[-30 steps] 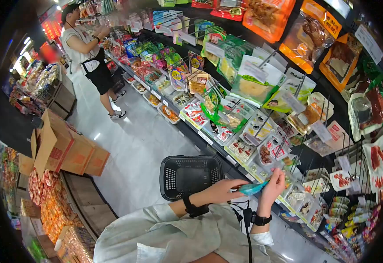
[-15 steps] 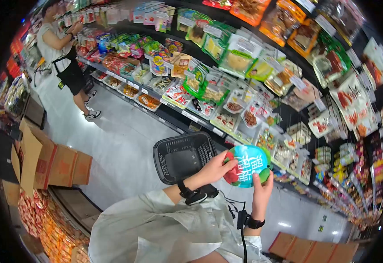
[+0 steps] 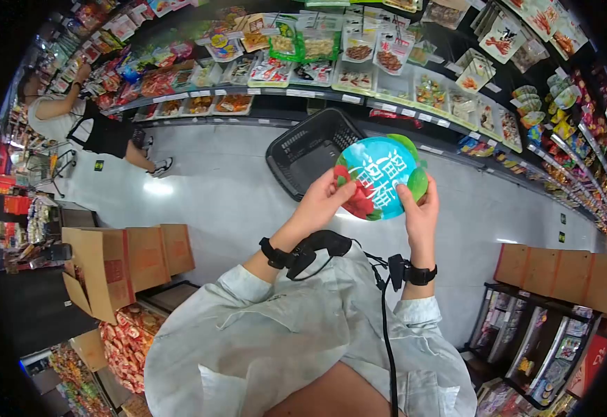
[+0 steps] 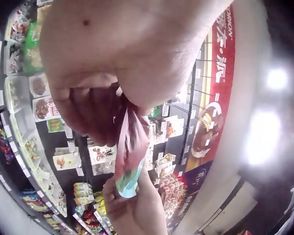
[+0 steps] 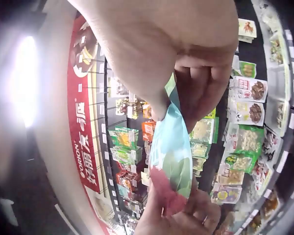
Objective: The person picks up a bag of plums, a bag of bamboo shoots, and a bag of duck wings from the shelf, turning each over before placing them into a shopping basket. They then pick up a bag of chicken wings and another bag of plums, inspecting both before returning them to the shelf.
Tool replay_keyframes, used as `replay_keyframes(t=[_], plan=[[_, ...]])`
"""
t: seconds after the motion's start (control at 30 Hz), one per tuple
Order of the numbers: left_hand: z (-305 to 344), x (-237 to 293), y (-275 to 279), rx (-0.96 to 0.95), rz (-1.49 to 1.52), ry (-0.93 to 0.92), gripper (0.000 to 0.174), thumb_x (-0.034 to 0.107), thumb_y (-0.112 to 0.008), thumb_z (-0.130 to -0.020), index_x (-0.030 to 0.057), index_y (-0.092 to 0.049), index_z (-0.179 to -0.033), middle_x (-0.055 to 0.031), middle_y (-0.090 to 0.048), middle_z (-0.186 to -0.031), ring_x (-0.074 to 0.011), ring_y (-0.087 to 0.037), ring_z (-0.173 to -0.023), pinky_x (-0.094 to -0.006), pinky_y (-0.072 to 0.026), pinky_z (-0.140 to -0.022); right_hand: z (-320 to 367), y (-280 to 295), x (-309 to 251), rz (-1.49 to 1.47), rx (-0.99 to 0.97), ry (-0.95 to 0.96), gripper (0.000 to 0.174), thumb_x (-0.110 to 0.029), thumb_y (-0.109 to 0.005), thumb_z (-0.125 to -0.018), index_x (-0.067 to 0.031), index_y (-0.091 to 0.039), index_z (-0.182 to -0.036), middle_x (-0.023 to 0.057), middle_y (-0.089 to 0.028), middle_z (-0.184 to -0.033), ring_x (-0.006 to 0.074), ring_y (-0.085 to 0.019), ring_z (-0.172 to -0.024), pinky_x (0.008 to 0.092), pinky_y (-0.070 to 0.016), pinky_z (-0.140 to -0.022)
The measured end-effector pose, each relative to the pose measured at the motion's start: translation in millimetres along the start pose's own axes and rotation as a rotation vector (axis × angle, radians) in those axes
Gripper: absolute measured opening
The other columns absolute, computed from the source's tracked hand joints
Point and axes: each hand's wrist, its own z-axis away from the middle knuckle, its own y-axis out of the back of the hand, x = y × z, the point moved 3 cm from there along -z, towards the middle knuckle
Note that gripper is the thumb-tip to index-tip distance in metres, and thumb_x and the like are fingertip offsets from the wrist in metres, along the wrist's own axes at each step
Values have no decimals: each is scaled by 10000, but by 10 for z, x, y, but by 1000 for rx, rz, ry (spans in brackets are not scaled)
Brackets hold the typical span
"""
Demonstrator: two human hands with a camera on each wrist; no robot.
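A round blue snack pouch (image 3: 380,177) with white lettering, red fruit and green leaf prints faces up between both hands. At its lower left edge my left hand (image 3: 324,201) pinches it, thumb on the printed front. My right hand (image 3: 420,212) grips the opposite edge, its thumb also on the front. Seen edge-on in the left wrist view, the pouch (image 4: 132,152) hangs between the two hands. In the right wrist view, fingers lie behind the pouch (image 5: 174,142). Beyond it on the floor stands a black shopping basket (image 3: 296,167).
A snack shelf (image 3: 303,92) with hanging packets and trays curves across the back. At left a person (image 3: 102,128) stands by the shelf. Cardboard boxes (image 3: 133,257) are on the left, and more boxes (image 3: 557,274) top a rack on the right.
The pouch has turned from edge-on to face up, now held between both hands. The head view has swung right and down, bringing the boxes and rack at right into view.
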Motion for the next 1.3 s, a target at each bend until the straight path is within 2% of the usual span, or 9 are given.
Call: replay_keyframes(t=[0.13,0.17,0.3,0.47,0.57,0.77,0.87,1.0,1.3], plan=[[390,-113,251,-40,-92,-6,306,94,-578,-1000,11,-518,-1289,-44,-659,-1155,-104,-626,-1036,-282,-504,-913,293,-182,208,-13,35,-51,306,-113,-682,-941,-14,-557,-1202,9,-642,-1048,83,-591,-945,243,-470,-844],[501,-79,299,-18,-67,-36,264,90,-592,-991,6,-537,-1234,-48,-680,-1091,-104,-646,-991,-270,-517,-870,339,-240,229,-10,31,-68,286,-125,-678,-946,-16,-570,-1187,1,-640,-1035,76,-587,-931,238,-465,-835],[945,15,857,38,-113,-38,264,86,-598,-986,-1,-545,-1230,-57,-689,-1071,-106,-652,-989,-272,-520,-843,517,-766,318,16,-49,-119,198,-169,-657,-967,-25,-624,-1099,-41,-608,-937,49,-537,-857,215,-430,-763],[1576,367,1721,168,-60,-104,284,75,-601,-982,-13,-555,-1249,-73,-701,-1072,-119,-673,-944,-254,-521,-819,634,-1920,396,85,-188,-53,183,-176,-641,-976,-37,-637,-1096,-69,-605,-895,13,-525,-799,193,-414,-699],[2058,690,2211,212,-16,-189,276,83,-570,-1002,-25,-532,-1253,-102,-701,-1076,-155,-686,-957,-278,-536,-854,779,-2742,463,-36,-276,-190,188,-186,-645,-975,-45,-648,-1099,-71,-625,-888,2,-535,-760,188,-416,-670],[2720,821,3048,369,83,-263,293,114,-531,-1025,-35,-504,-1275,-123,-684,-1116,-182,-680,-1006,-323,-544,-895,992,-3948,420,21,-502,-256,203,-209,-642,-980,-44,-654,-1098,-50,-666,-900,9,-571,-768,195,-446,-679],[2811,897,3261,407,164,-299,296,141,-526,-1030,-31,-516,-1271,-123,-670,-1151,-182,-675,-1013,-318,-537,-899,986,-4322,417,43,-537,-267,185,-196,-636,-983,-37,-662,-1076,-45,-667,-905,20,-581,-785,202,-463,-708],[2845,959,3628,500,125,-179,331,144,-536,-1025,1,-526,-1323,-66,-657,-1186,-140,-629,-1059,-311,-496,-933,848,-4732,513,106,-590,-247,161,-168,-643,-976,-30,-665,-1057,-49,-658,-895,15,-560,-769,202,-457,-696],[2439,1089,4816,468,33,-150,295,113,-520,-1023,-12,-531,-1291,-101,-656,-1188,-176,-647,-1066,-328,-504,-953,121,-5826,1133,80,-668,-203,136,-157,-668,-957,-23,-662,-981,-57,-639,-828,15,-541,-721,203,-447,-638]])
